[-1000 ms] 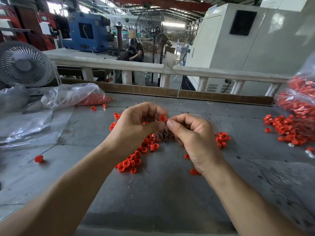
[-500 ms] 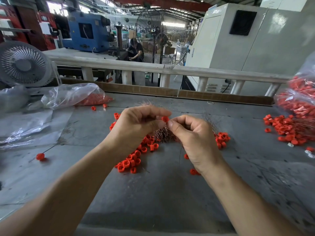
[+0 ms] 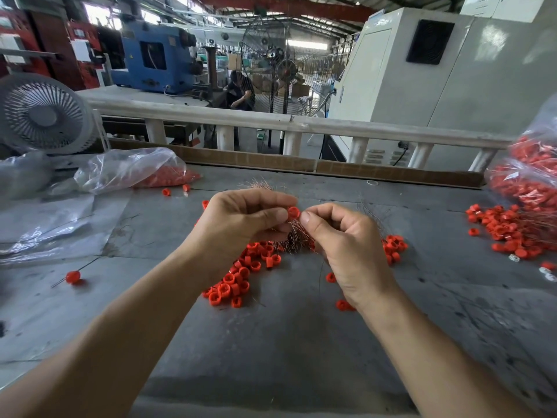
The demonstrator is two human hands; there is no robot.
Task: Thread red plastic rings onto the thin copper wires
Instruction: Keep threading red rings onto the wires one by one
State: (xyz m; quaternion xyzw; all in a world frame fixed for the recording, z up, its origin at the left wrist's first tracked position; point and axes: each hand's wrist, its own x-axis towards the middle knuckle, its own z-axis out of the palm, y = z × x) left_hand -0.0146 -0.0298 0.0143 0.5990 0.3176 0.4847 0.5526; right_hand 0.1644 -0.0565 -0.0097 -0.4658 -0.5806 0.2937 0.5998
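Note:
My left hand [image 3: 241, 224] pinches a small red plastic ring [image 3: 293, 212] between thumb and fingertips, above the middle of the grey table [image 3: 271, 342]. My right hand [image 3: 343, 242] is close beside it, thumb and forefinger pinched together next to the ring; the thin wire in them is too fine to see clearly. A bundle of thin copper wires [image 3: 297, 236] lies on the table beneath both hands, partly hidden by them. Loose red rings [image 3: 238, 285] are scattered below my left hand and to the right of my right hand [image 3: 394, 245].
A ring threaded on a wire [image 3: 73, 276] lies at the left. A clear bag with red rings [image 3: 132, 173] lies at the back left, by a white fan [image 3: 45, 116]. More rings with wires [image 3: 509, 233] and full bags [image 3: 530, 176] sit at the right.
Both hands have stayed close together over the wire bundle; the ring in my left hand's fingertips has shifted slightly up and right toward my right thumb.

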